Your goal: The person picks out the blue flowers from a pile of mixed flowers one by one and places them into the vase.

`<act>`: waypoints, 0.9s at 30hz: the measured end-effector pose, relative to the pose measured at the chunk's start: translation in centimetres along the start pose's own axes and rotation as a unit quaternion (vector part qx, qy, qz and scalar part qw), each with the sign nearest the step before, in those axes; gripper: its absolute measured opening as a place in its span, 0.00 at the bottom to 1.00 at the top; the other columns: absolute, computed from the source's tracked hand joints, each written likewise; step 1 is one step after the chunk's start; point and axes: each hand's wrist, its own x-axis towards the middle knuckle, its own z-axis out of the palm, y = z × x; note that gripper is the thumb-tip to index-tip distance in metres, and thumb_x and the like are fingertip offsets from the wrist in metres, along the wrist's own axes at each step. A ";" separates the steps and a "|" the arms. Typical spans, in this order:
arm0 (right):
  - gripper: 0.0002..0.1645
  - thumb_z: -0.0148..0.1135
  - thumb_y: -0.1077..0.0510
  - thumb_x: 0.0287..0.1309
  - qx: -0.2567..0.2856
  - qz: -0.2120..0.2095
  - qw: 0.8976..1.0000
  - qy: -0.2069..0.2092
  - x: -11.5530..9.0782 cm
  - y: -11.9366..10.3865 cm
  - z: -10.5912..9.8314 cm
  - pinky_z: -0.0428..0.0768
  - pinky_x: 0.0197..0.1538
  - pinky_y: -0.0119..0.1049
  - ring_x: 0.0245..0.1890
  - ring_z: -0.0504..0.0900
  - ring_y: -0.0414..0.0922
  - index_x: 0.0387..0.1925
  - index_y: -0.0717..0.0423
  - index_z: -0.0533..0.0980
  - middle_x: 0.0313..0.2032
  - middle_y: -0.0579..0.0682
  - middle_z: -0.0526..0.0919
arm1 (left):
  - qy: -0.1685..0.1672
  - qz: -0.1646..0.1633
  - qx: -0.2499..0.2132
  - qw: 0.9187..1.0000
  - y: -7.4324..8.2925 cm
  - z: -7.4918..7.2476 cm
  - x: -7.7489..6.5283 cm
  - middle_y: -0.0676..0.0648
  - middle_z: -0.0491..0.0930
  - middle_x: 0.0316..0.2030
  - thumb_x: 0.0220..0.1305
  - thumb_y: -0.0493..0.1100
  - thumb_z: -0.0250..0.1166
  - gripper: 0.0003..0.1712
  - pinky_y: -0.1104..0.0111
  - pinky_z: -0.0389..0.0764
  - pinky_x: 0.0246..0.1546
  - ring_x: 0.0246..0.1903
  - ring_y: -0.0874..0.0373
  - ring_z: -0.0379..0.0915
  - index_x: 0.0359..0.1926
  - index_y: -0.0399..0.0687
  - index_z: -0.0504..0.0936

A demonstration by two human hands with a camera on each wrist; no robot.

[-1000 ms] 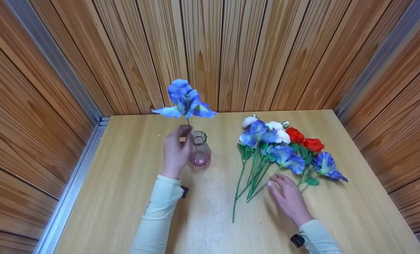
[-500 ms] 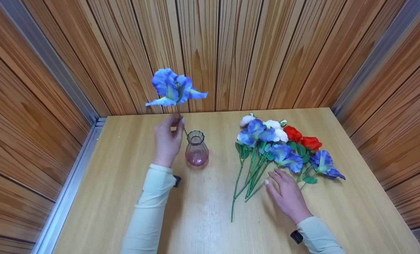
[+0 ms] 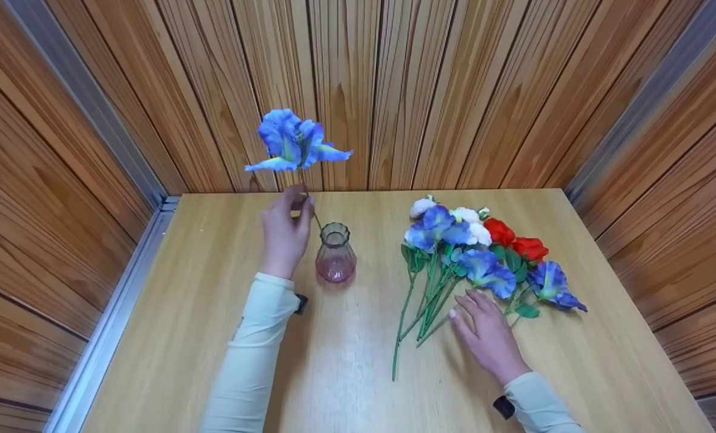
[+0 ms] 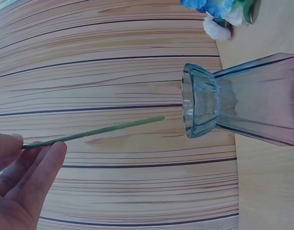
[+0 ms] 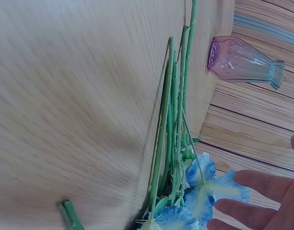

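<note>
My left hand [image 3: 284, 240] pinches the stem of a blue artificial iris [image 3: 286, 144] between thumb and fingers, bloom up. In the left wrist view the green stem [image 4: 103, 130] slants toward the vase mouth, its lower tip a little short of the rim. The faceted glass vase [image 3: 336, 264], pink at the base and grey-blue at the neck, stands upright on the table to the right of this hand. My right hand [image 3: 487, 340], fingers spread and relaxed, hovers by the stems [image 3: 433, 307] of a flower pile and holds nothing. Whether it touches a stem, I cannot tell.
In the pile on the right lie several blue irises [image 3: 484, 272], white blooms [image 3: 466, 215] and red roses [image 3: 530, 248], stems toward me. The wooden table [image 3: 358, 373] meets a plank-patterned wall [image 3: 394, 96] behind the vase.
My left hand has risen and moved left with the iris, lifting away from beside the vase, whose neck shows more fully now. The right hand has hardly moved.
</note>
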 end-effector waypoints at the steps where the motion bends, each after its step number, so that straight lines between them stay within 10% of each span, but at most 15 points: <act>1: 0.31 0.52 0.42 0.67 0.000 0.000 1.000 -0.001 0.0 0.0 0.1 0.57 0.65 0.60 0.65 0.61 0.61 0.58 0.61 0.74 0.63 0.62 0.68 | 0.002 -0.001 -0.002 1.000 -0.1 0.1 0.0 0.44 0.82 0.32 0.65 0.34 0.60 0.08 0.70 0.83 0.29 0.32 0.57 0.80 0.44 0.36 0.79; 27: 0.29 0.54 0.44 0.67 0.014 0.012 1.000 -0.002 -0.5 0.2 0.4 0.59 0.63 0.60 0.63 0.63 0.63 0.53 0.65 0.77 0.61 0.65 0.69 | -0.024 -0.038 -0.006 0.999 -2.3 3.3 -0.9 0.45 0.82 0.34 0.63 0.32 0.63 0.05 0.69 0.83 0.32 0.34 0.57 0.80 0.40 0.38 0.81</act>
